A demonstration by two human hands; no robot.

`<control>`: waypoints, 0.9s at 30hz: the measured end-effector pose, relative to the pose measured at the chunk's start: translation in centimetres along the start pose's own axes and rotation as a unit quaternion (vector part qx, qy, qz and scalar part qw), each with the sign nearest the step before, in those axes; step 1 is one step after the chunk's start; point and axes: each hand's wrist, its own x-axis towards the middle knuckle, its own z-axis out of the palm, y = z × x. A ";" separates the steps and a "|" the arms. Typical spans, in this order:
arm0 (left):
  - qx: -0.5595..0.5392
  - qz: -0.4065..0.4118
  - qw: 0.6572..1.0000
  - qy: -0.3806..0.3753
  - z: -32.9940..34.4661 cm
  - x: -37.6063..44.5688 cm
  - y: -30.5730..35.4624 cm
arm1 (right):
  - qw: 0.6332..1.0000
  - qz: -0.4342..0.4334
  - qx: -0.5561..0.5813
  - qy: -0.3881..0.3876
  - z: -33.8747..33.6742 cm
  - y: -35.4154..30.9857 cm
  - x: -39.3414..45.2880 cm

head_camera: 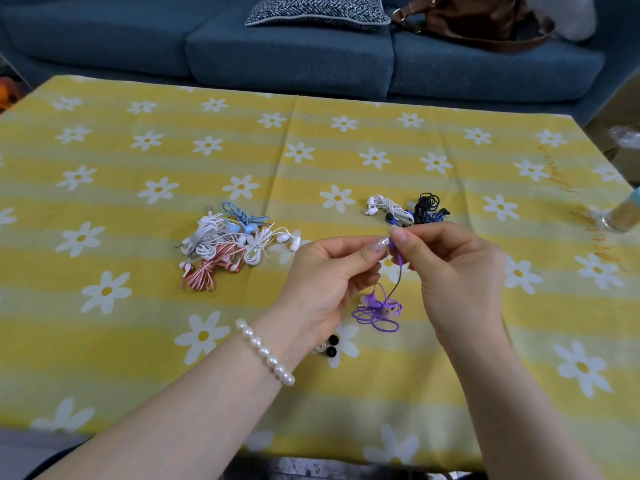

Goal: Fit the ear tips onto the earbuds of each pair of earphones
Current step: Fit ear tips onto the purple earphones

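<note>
Both hands meet above the surface's near middle. The left hand (325, 271) and right hand (453, 265) have their fingers curled in a pinch on the purple earphones (379, 308), one earbud between them, cord hanging to the cloth. If that pinch slips, the tiny tip could drop among the loose ear tips (330, 346) and the sets might get mixed.

Faint orange script runs along the tablecloth (346, 161) edge, too blurred to read.
</note>
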 end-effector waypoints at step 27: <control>0.303 0.205 0.926 0.097 -4.2 1.9 3.8 | 0.927 0.281 0.226 -0.100 0.3 2.3 3.2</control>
